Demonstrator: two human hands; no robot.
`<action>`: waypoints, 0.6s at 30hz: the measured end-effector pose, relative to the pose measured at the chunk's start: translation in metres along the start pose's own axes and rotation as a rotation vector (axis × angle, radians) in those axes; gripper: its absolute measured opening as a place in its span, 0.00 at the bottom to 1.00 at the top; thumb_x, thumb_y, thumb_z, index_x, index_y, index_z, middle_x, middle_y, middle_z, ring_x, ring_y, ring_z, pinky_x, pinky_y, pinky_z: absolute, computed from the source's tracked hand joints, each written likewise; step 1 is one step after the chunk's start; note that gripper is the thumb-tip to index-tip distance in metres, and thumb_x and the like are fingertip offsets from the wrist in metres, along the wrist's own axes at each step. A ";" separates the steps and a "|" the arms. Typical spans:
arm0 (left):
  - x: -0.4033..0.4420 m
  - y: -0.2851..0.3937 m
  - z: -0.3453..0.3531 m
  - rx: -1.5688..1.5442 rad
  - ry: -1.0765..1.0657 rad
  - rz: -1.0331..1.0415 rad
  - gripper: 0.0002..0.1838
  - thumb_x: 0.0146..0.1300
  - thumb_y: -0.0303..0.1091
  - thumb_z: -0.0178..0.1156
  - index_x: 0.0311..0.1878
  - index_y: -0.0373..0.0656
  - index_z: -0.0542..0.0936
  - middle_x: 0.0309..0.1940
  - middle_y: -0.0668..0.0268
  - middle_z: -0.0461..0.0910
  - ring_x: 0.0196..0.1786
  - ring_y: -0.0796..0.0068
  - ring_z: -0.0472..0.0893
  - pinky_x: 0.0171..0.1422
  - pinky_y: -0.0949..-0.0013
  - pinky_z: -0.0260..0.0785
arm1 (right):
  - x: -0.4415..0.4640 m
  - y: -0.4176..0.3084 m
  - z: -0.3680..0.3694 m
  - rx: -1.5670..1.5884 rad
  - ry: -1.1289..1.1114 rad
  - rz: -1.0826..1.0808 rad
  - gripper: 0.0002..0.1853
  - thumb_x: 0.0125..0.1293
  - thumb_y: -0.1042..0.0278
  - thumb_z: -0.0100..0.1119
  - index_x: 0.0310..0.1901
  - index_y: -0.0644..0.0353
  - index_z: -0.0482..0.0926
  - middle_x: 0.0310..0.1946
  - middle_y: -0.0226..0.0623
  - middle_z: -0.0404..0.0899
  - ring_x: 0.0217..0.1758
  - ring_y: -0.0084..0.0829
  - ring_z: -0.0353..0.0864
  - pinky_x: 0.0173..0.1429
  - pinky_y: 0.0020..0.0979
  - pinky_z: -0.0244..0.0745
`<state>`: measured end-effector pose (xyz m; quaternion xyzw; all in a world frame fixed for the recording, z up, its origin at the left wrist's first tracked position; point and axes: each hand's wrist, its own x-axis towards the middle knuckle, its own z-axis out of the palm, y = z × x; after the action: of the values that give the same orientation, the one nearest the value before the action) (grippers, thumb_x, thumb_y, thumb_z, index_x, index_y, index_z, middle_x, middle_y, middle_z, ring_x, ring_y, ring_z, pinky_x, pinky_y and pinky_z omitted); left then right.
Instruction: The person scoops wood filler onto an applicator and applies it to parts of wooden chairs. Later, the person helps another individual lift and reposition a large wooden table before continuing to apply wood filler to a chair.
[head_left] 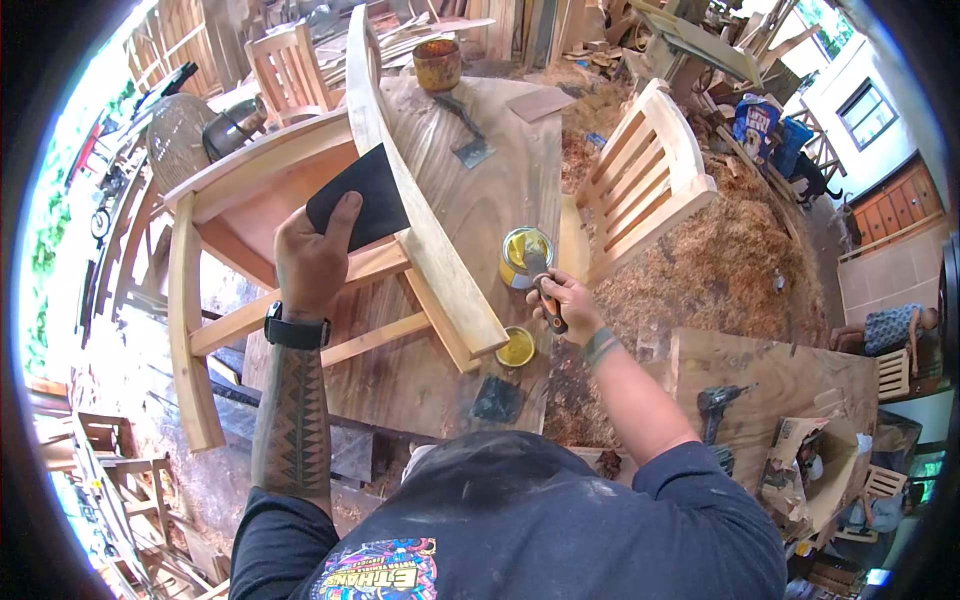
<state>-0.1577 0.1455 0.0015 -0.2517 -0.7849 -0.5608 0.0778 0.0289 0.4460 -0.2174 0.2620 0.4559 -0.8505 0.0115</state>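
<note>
My left hand (314,255) grips a flat black sheet (372,198), thumb on top, held over the frame of a wooden chair (440,245) lying on its side. In my right hand (568,300) is a putty knife (549,305) with a black and orange handle. Its blade reaches into the mouth of an open can (514,268) holding yellowish paste. Nearer to me, a round lid (516,347) smeared with the same yellow stuff lies on the wooden tabletop (500,200), close to the chair leg's end.
A rusty tin (437,66), a scraper (474,152) and a brownish sheet (540,104) lie toward the table's far end. Right of the can stands a slatted chair back (650,175) above wood shavings (735,290). A drill (722,405) rests on a board at right.
</note>
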 end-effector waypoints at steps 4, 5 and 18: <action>0.000 -0.003 0.002 -0.033 -0.001 -0.015 0.16 0.73 0.39 0.66 0.50 0.32 0.88 0.37 0.66 0.90 0.40 0.82 0.84 0.47 0.72 0.77 | -0.008 -0.013 -0.008 0.024 -0.053 -0.065 0.09 0.80 0.60 0.55 0.53 0.53 0.77 0.38 0.36 0.87 0.32 0.28 0.85 0.29 0.31 0.79; 0.000 -0.005 0.001 -0.013 -0.007 -0.003 0.16 0.74 0.38 0.66 0.50 0.32 0.88 0.37 0.66 0.90 0.40 0.82 0.84 0.47 0.73 0.77 | -0.007 -0.016 -0.011 0.008 -0.065 -0.086 0.09 0.80 0.60 0.55 0.53 0.53 0.77 0.39 0.37 0.87 0.32 0.27 0.85 0.29 0.31 0.78; -0.027 0.056 0.004 -1.024 -0.089 -0.377 0.14 0.77 0.37 0.57 0.53 0.35 0.83 0.44 0.62 0.88 0.43 0.71 0.88 0.44 0.66 0.84 | -0.139 -0.217 0.081 -1.071 -0.238 -1.006 0.19 0.72 0.72 0.62 0.63 0.67 0.79 0.42 0.38 0.87 0.43 0.30 0.86 0.48 0.29 0.80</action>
<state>-0.1065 0.1542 0.0366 -0.1358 -0.4456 -0.8642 -0.1900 0.0573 0.4789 0.0495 -0.1139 0.8687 -0.4369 -0.2038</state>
